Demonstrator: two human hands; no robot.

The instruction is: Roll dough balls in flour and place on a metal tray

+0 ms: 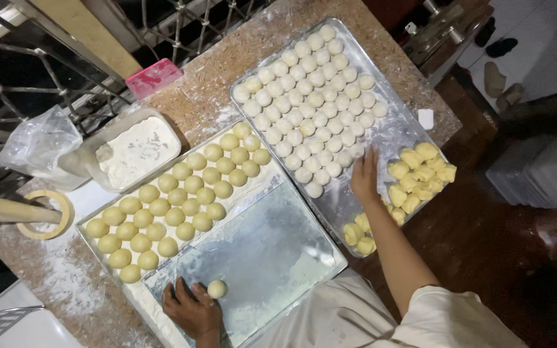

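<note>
Left hand [193, 314] lies flat and open, fingers spread on the floured metal, gripping nothing. A single dough ball [216, 289] sits just beside its fingertips, touching or nearly so; I cannot tell which. The ball rests alone at the near edge of the near tray [272, 251], well apart from the rows of yellowish balls [175, 206] that fill the tray's far-left half.

From my seat, the first risk is that loose ball. It is round, on slick floured metal close to the rim, and a careless nudge from those fingers could roll it off the edge toward the person's lap.

Right hand [364, 175] is stretched out palm down on the far tray [394, 135], fingers extended and apparently empty, though I cannot see under the palm. It sits between the pale balls [311, 96] packed in tight rows and the yellow wedge pieces [420, 174] heaped at the tray's corner. The pale balls touch one another, so a sideways sweep of that hand could dent or shove several at once.

That tray's near corner seems to overhang the table [227, 84]; weight pressed there might tip it. The open flour tub [138, 151] stands against the near tray's far edge, where a pushed tray could jolt it.
</note>
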